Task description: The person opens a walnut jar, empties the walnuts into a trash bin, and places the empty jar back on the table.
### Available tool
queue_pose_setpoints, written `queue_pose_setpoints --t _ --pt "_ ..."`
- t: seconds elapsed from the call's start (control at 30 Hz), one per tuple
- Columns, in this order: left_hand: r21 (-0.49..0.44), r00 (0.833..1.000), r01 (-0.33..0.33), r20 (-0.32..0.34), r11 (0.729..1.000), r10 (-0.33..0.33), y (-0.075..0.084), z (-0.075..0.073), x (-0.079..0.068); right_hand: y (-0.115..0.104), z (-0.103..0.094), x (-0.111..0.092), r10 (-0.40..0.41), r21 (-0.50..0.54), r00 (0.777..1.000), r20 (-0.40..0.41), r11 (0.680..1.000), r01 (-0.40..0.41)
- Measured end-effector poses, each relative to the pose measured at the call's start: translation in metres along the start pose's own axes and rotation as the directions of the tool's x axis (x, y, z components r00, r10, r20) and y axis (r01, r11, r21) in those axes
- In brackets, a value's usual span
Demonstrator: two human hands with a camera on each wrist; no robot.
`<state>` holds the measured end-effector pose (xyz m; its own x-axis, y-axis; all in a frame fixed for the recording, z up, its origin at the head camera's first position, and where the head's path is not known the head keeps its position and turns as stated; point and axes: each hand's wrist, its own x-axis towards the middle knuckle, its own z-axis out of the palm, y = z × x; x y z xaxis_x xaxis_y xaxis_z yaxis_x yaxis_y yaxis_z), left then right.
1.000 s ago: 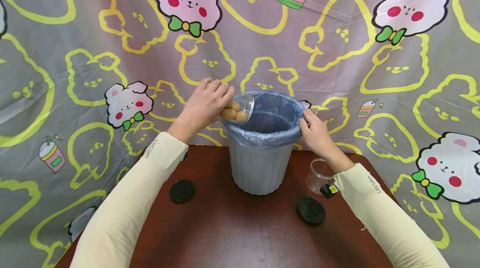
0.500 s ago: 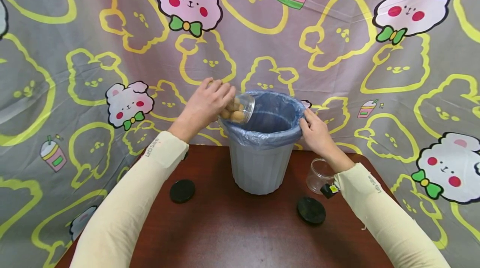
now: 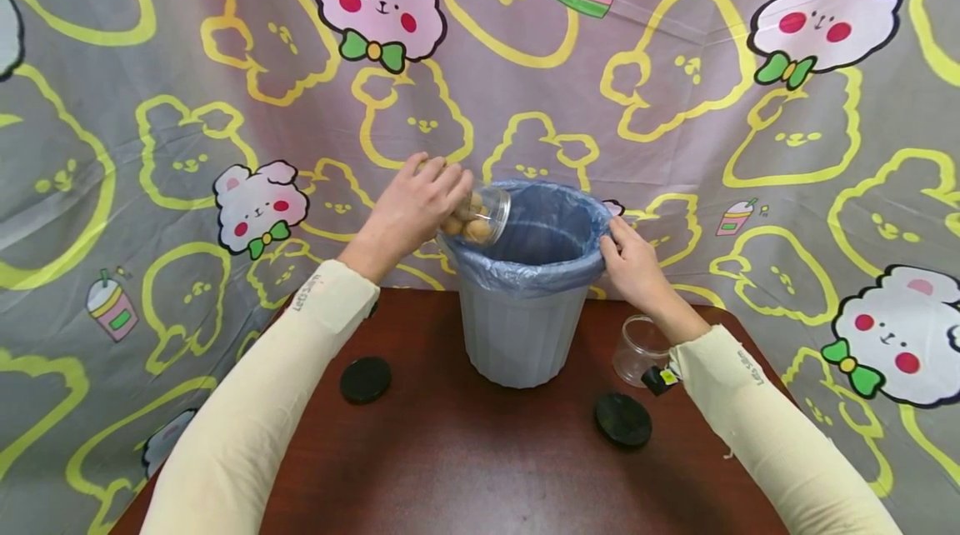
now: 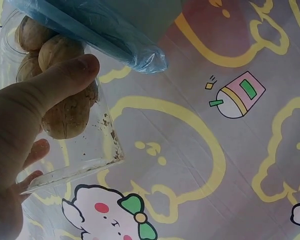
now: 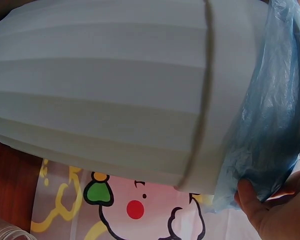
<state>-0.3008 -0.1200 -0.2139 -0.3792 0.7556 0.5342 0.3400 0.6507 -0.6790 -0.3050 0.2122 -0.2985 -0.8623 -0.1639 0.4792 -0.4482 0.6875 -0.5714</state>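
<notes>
My left hand (image 3: 427, 197) grips a clear jar (image 3: 498, 214), tipped on its side with its mouth over the left rim of a grey trash can (image 3: 522, 335). Several walnuts (image 4: 65, 112) lie inside the jar, and small brown crumbs cling near its base in the left wrist view. A blue plastic bag (image 3: 525, 275) lines the can and folds down over its rim. My right hand (image 3: 633, 262) pinches the bag and rim on the right side, thumb outside. The right wrist view shows the thumb (image 5: 249, 197) pressed on the blue plastic. The can stands upright.
A second clear jar (image 3: 637, 352) stands right of the can, partly behind the right wrist. One black lid (image 3: 365, 379) lies on the brown table (image 3: 450, 460) at left, another black lid (image 3: 622, 420) at right. A patterned cloth (image 3: 420, 118) hangs close behind.
The walnuts have shifted slightly inside the tilted jar. My left hand and the jar have moved very slightly to the right; the right hand keeps its hold on the rim.
</notes>
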Motion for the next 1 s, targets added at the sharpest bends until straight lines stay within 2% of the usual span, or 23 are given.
queue_pose_setpoints --t 0.13,0.2,0.3,0.37,0.5,0.83,1.0 --pt "-0.031 0.999 0.027 0.024 0.999 -0.027 -0.0002 -0.0014 0.0015 0.0000 0.0002 -0.0005 0.005 -0.001 1.000 0.006 1.000 -0.005" --pt "-0.071 0.995 0.070 0.074 0.995 -0.065 0.0003 -0.0034 0.0027 0.0001 0.0007 -0.0006 0.002 0.001 1.000 0.002 1.000 -0.002" --pt "-0.132 0.979 0.149 0.162 0.980 -0.127 0.0017 -0.0067 0.0042 0.0008 0.0014 -0.0005 -0.001 0.004 1.000 -0.004 1.000 0.001" --pt "-0.127 0.974 0.158 0.183 0.979 -0.134 0.0027 -0.0080 0.0049 0.0007 0.0014 -0.0005 -0.005 0.005 1.000 -0.009 1.000 0.005" --pt "-0.064 0.985 0.104 0.142 0.992 -0.095 0.0043 -0.0084 0.0050 0.0008 0.0014 -0.0005 -0.015 0.003 1.000 -0.022 1.000 0.015" --pt "-0.104 0.992 0.092 0.099 0.990 -0.081 0.0057 -0.0058 0.0068 0.0009 0.0006 -0.0004 -0.007 0.013 1.000 -0.015 1.000 0.007" --pt "-0.047 0.998 0.047 0.046 0.998 -0.045 0.0042 -0.0025 0.0061 0.0007 0.0012 -0.0006 -0.012 0.011 1.000 -0.021 1.000 0.013"
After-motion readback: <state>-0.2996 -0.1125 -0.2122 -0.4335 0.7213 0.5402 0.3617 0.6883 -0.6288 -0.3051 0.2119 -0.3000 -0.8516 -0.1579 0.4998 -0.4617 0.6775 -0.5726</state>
